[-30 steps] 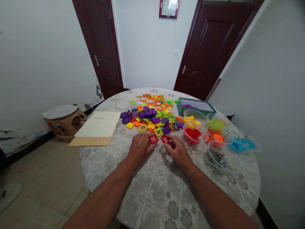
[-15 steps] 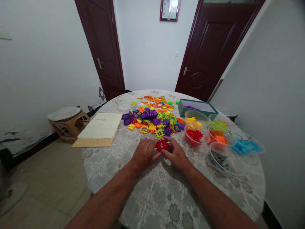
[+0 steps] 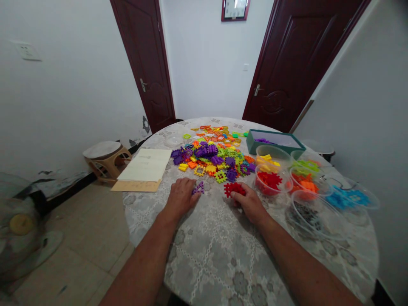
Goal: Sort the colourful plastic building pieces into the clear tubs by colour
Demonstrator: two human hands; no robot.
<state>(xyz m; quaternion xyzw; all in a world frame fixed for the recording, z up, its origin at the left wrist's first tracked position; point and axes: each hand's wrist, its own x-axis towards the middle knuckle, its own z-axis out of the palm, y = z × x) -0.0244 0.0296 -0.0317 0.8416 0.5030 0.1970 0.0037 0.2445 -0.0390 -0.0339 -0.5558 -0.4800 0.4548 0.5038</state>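
Between the thumb and fingers of my right hand (image 3: 250, 203) is a red notched building piece (image 3: 232, 189), held just above the table in front of the tub of red pieces. My left hand (image 3: 181, 195) is closed on a purple openwork building piece (image 3: 199, 187), which sticks out past the fingertips. The hands are apart, with patterned cloth between them. Beyond both lies a mixed heap of building pieces (image 3: 216, 161) in purple, green, yellow and orange.
On the right stand clear tubs of red pieces (image 3: 268, 182), orange pieces (image 3: 306, 183), blue pieces (image 3: 349, 197) and grey pieces (image 3: 304, 213). Behind them is a green box (image 3: 274, 146). Papers (image 3: 145, 165) lie at the left edge of the round table (image 3: 219, 255); a stool (image 3: 106, 159) stands beyond.
My hands have parted. The red piece, earlier between both hands, is now in my right hand alone. My left hand has moved left and grips a purple piece. The view has shifted left.
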